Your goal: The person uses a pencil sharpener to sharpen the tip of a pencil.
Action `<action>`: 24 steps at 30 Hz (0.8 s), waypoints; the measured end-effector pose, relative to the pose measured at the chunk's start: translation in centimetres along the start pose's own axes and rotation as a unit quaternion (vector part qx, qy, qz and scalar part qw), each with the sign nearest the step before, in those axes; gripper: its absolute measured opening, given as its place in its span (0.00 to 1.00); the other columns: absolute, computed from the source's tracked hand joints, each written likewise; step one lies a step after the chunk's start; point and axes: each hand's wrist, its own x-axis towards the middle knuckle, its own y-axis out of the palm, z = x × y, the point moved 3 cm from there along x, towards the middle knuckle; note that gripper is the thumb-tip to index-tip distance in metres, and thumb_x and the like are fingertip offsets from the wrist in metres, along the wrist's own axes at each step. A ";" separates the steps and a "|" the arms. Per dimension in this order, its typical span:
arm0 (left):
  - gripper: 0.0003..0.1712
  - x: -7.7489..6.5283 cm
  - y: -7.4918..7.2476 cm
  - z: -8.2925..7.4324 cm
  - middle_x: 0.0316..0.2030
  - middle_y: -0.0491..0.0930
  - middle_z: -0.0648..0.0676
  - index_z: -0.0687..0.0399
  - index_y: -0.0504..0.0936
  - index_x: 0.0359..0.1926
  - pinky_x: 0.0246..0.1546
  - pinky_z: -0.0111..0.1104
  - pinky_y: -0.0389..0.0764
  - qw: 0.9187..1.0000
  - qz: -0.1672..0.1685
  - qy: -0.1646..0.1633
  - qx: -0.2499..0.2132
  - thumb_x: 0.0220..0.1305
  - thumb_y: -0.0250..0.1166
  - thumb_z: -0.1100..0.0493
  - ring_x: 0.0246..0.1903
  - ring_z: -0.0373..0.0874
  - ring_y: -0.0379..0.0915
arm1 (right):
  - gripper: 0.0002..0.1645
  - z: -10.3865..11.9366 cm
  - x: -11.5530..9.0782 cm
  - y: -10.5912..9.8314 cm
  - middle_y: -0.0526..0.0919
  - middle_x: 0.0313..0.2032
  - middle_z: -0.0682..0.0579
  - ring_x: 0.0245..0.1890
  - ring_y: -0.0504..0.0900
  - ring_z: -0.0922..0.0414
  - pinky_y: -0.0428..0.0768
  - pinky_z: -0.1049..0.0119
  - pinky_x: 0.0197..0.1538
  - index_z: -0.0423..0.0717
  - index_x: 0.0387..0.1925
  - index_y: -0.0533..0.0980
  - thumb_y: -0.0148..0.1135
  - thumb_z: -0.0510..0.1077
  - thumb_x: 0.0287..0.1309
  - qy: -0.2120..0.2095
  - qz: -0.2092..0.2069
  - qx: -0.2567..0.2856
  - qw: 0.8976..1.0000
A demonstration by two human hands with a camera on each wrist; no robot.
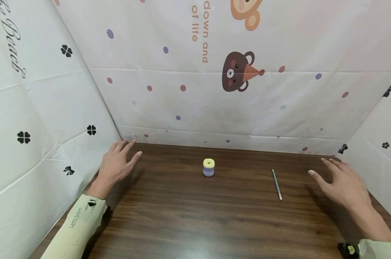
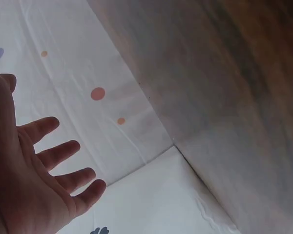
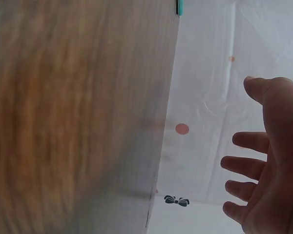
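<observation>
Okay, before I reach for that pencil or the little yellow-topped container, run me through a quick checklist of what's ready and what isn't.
1. Hands free: ok. The left hand and right hand hold nothing, fingers spread.
2. Container upright: ok. The yellow-topped container stands on its purple base on the table.
3. Pencil lying separate: ok. The pencil lies apart from the container.
4. Way to pencil clear: ok. In the head view, nothing stands between it and the right hand.
5. Hand on either item: not ok. Neither hand touches one.
6. Pencil point sharp: cannot tell. It shows too small.
</observation>
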 end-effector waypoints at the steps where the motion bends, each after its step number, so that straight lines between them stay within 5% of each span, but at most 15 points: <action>1: 0.40 0.0 0.0 0.0 0.75 0.64 0.69 0.53 0.65 0.80 0.63 0.71 0.66 1.000 0.000 0.004 -0.001 0.81 0.50 0.33 0.74 0.73 0.57 | 0.50 0.1 0.0 0.0 0.65 0.68 0.19 0.68 0.60 0.18 0.61 0.23 0.63 0.28 0.74 0.63 0.55 0.67 0.76 -0.001 0.000 0.003 1.000; 24: 0.37 0.2 0.6 -1.9 0.68 0.75 0.65 0.59 0.75 0.72 0.68 0.61 0.67 0.998 -0.007 0.029 -0.053 0.78 0.61 0.38 0.68 0.67 0.68 | 0.47 2.8 0.1 0.4 0.70 0.63 0.21 0.60 0.69 0.21 0.69 0.23 0.54 0.31 0.67 0.72 0.58 0.69 0.73 0.001 0.019 0.006 1.000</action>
